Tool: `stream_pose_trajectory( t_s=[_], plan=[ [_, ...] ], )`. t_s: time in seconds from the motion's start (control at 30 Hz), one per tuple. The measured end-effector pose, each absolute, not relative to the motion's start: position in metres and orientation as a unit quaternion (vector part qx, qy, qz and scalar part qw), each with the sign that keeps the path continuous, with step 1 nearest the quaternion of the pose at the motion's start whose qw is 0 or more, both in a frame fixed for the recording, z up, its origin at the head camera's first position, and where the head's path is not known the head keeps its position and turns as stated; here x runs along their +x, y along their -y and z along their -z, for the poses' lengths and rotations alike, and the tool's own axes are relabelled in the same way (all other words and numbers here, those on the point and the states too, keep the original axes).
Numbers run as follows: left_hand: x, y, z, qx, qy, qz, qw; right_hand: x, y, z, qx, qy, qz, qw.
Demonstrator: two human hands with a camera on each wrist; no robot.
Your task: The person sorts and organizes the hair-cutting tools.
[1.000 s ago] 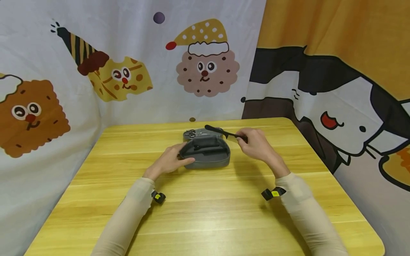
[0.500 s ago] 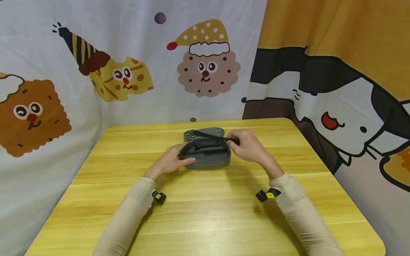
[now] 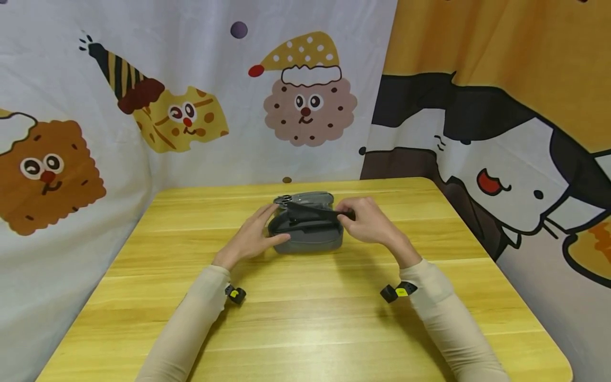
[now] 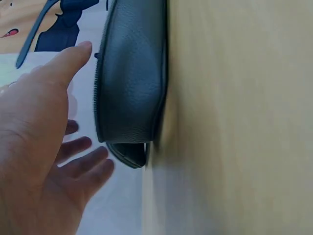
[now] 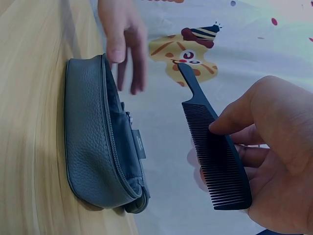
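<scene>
A grey zippered pouch [image 3: 307, 245] stands unzipped on the table, its lid folded back toward the far side. My right hand [image 3: 369, 222] pinches a black comb [image 5: 215, 147] by its toothed end, between thumb and fingers. The comb's narrow handle points left, and in the head view it lies across the pouch's opening, above it. At the pouch's left side is my left hand [image 3: 249, 237], fingers loosely extended and thumb near the front rim. In the left wrist view this hand [image 4: 44, 127] appears apart from the pouch's leathery wall [image 4: 132, 73].
Metal rings, like scissor handles, show in the pouch's lid [image 3: 310, 198]. A dark item inside the pouch is partly hidden by the comb. The wooden table [image 3: 305, 318] reaches back to a cartoon-printed curtain [image 3: 191, 164].
My right hand has moved left and brought the comb down from beyond the pouch's right side to over its opening. My left hand's fingers have straightened and lifted a little from the pouch's side.
</scene>
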State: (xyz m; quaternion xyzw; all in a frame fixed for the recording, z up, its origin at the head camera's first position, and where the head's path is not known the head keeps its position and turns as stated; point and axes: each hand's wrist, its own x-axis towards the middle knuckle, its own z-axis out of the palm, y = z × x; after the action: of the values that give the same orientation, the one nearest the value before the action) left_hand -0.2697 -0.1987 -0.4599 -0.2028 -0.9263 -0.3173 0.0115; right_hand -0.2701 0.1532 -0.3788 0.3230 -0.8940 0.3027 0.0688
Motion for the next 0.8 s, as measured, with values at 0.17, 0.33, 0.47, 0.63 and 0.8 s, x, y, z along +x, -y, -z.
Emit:
stream_pose_trajectory(
  t_s=[0.17, 0.33, 0.47, 0.63, 0.8],
  plan=[
    [-0.268, 0.198, 0.451, -0.219, 0.915, 0.334, 0.063, -0.271, -0.153, 0.380, 0.322, 0.896, -0.297, 0.068],
    [-0.267, 0.194, 0.441, -0.245, 0.900, 0.337, 0.128, -0.272, -0.154, 0.381, 0.321, 0.899, -0.292, 0.066],
    [-0.264, 0.187, 0.433, -0.279, 0.888, 0.314, 0.187, -0.273, -0.155, 0.382, 0.317, 0.901, -0.291, 0.061],
    [-0.259, 0.178, 0.423, -0.339, 0.865, 0.242, 0.279, -0.273, -0.154, 0.382, 0.317, 0.901, -0.290, 0.056],
    [-0.254, 0.169, 0.419, -0.383, 0.839, 0.181, 0.341, -0.272, -0.152, 0.382, 0.318, 0.902, -0.289, 0.044]
  ],
)
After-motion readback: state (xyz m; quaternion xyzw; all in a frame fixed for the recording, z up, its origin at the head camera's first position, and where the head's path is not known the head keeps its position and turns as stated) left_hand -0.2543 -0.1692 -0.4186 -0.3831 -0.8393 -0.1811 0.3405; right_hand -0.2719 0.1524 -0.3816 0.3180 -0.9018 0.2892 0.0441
